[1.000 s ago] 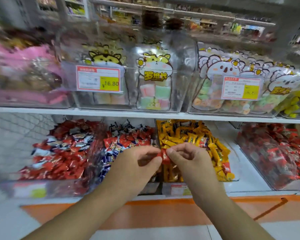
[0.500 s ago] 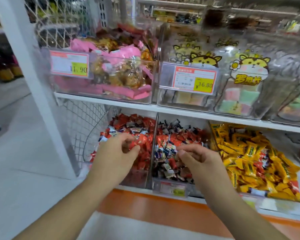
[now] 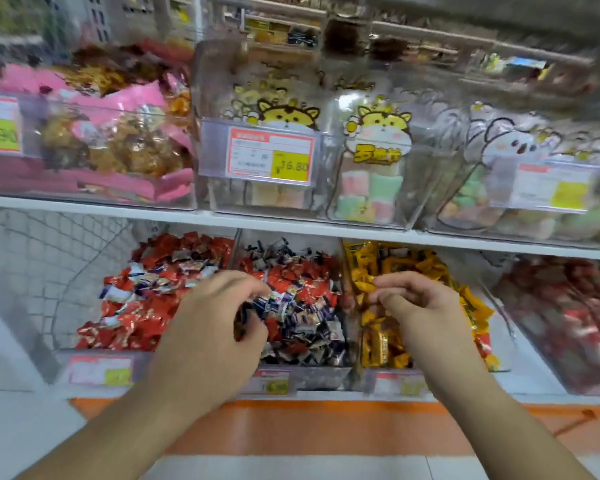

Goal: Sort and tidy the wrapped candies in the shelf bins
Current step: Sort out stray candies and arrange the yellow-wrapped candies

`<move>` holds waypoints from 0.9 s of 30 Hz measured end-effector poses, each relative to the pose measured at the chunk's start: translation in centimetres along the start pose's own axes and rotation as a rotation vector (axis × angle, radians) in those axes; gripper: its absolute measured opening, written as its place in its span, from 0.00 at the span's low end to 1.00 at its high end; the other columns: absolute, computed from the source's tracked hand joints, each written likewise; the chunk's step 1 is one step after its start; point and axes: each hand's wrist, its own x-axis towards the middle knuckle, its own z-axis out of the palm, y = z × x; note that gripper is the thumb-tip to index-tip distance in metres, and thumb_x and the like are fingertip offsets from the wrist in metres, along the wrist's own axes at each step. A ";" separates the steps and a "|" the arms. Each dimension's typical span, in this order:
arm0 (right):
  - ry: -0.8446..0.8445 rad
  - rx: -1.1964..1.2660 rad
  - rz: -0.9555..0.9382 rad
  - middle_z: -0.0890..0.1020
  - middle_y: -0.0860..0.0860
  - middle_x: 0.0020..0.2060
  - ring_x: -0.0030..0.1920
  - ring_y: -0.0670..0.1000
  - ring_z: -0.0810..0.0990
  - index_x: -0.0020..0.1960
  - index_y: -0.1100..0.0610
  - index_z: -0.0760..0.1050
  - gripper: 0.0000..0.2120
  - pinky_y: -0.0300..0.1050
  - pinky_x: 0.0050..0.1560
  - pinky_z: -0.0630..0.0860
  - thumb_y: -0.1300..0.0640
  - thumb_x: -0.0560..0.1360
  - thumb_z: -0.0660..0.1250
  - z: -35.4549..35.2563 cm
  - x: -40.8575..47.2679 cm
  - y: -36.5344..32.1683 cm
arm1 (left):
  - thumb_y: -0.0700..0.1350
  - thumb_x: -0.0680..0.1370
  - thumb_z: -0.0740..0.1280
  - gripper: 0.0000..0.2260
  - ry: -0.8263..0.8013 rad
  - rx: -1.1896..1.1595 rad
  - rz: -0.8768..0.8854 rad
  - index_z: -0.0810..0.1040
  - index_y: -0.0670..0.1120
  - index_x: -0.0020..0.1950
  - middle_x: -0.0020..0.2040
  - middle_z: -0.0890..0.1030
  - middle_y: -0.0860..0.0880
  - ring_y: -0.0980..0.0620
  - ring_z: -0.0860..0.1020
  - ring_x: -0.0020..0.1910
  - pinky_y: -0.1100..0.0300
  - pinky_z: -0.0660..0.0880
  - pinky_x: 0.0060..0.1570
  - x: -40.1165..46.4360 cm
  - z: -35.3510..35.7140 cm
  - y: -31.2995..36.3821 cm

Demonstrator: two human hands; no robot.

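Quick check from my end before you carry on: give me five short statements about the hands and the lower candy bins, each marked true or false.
1. The left hand is over the middle bin of red and blue-white candies. True.
2. The right hand is at the yellow candies. True.
3. The yellow candies fill the leftmost lower bin. False: that bin holds mostly red candies.
4. The price tag above reads 16.80. True.
5. Both hands rest on the upper shelf. False: both are at the lower bins.
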 end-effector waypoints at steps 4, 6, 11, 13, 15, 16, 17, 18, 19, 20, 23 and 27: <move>0.227 -0.037 0.017 0.87 0.51 0.37 0.36 0.52 0.80 0.48 0.54 0.84 0.09 0.48 0.38 0.77 0.66 0.78 0.68 -6.3 2.2 3.4 | 0.49 0.81 0.65 0.12 -0.129 -0.079 0.181 0.77 0.59 0.64 0.62 0.72 0.67 0.62 0.71 0.64 0.64 0.70 0.64 1.4 5.6 5.4; 0.289 -0.193 -0.013 0.86 0.46 0.36 0.36 0.46 0.82 0.46 0.51 0.83 0.09 0.45 0.41 0.79 0.63 0.78 0.69 -8.5 2.8 5.7 | 0.51 0.82 0.64 0.12 -0.161 -0.088 0.239 0.77 0.58 0.66 0.64 0.73 0.64 0.62 0.70 0.64 0.63 0.69 0.66 2.6 8.6 7.7; 0.177 -0.538 -0.130 0.84 0.39 0.44 0.43 0.40 0.80 0.51 0.44 0.81 0.13 0.30 0.44 0.73 0.63 0.79 0.68 -10.7 3.6 8.3 | 0.53 0.84 0.60 0.16 -0.210 0.031 0.381 0.73 0.59 0.72 0.69 0.71 0.63 0.59 0.62 0.72 0.58 0.49 0.73 6.0 14.5 11.5; 0.126 -0.604 -0.171 0.84 0.40 0.44 0.42 0.40 0.78 0.52 0.47 0.83 0.13 0.27 0.45 0.72 0.65 0.76 0.69 -10.6 4.0 8.4 | 0.53 0.84 0.59 0.16 -0.258 0.088 0.415 0.74 0.57 0.72 0.70 0.71 0.61 0.57 0.63 0.71 0.55 0.50 0.73 7.0 16.0 12.5; 0.088 -0.675 -0.210 0.84 0.42 0.45 0.46 0.44 0.80 0.52 0.48 0.83 0.11 0.38 0.46 0.76 0.63 0.74 0.71 -10.3 4.4 8.8 | 0.56 0.84 0.59 0.17 -0.309 0.136 0.404 0.74 0.56 0.72 0.71 0.71 0.59 0.54 0.64 0.71 0.52 0.51 0.74 7.6 17.1 12.9; 0.071 -0.709 -0.218 0.84 0.43 0.45 0.47 0.46 0.80 0.52 0.49 0.83 0.10 0.42 0.47 0.77 0.61 0.74 0.72 -10.1 4.7 9.1 | 0.57 0.84 0.59 0.17 -0.326 0.165 0.389 0.74 0.56 0.72 0.71 0.72 0.59 0.53 0.65 0.71 0.51 0.52 0.75 7.7 17.6 12.9; 0.056 -0.738 -0.211 0.84 0.44 0.47 0.50 0.48 0.81 0.53 0.49 0.83 0.10 0.45 0.48 0.78 0.59 0.74 0.72 -9.9 4.9 9.3 | 0.57 0.84 0.59 0.17 -0.330 0.194 0.377 0.75 0.55 0.71 0.70 0.72 0.59 0.53 0.66 0.71 0.51 0.53 0.75 7.8 17.9 12.9; 0.044 -0.756 -0.193 0.84 0.45 0.49 0.53 0.50 0.80 0.56 0.49 0.83 0.11 0.47 0.50 0.79 0.58 0.74 0.73 -9.8 5.1 9.6 | 0.58 0.84 0.58 0.17 -0.327 0.215 0.366 0.76 0.55 0.70 0.69 0.73 0.58 0.53 0.67 0.70 0.51 0.54 0.75 7.8 18.2 12.9; 0.037 -0.773 -0.171 0.85 0.46 0.51 0.56 0.51 0.79 0.58 0.48 0.82 0.13 0.49 0.52 0.80 0.57 0.74 0.73 -9.7 5.3 9.7 | 0.57 0.84 0.58 0.17 -0.320 0.226 0.354 0.78 0.55 0.68 0.69 0.74 0.58 0.53 0.68 0.70 0.51 0.55 0.75 7.7 18.3 12.9; 0.033 -0.788 -0.153 0.85 0.47 0.52 0.58 0.52 0.78 0.59 0.47 0.82 0.15 0.51 0.53 0.80 0.56 0.73 0.74 -9.7 5.5 9.9 | 0.57 0.84 0.58 0.16 -0.312 0.229 0.340 0.78 0.55 0.67 0.68 0.75 0.58 0.53 0.69 0.69 0.52 0.56 0.75 7.7 18.3 12.9; 0.037 -0.822 -0.126 0.84 0.47 0.46 0.56 0.53 0.76 0.55 0.47 0.83 0.12 0.54 0.48 0.81 0.57 0.72 0.74 -9.8 5.9 10.2 | 0.56 0.83 0.59 0.16 -0.304 0.227 0.310 0.79 0.55 0.66 0.66 0.76 0.59 0.54 0.71 0.67 0.52 0.56 0.74 7.7 18.1 13.0; 0.077 -0.804 -0.120 0.84 0.48 0.44 0.52 0.51 0.79 0.53 0.45 0.84 0.10 0.52 0.45 0.82 0.53 0.73 0.73 -9.4 5.7 10.7 | 0.55 0.83 0.60 0.15 -0.316 0.201 0.287 0.80 0.55 0.65 0.64 0.77 0.59 0.55 0.71 0.65 0.53 0.55 0.73 7.6 17.6 12.9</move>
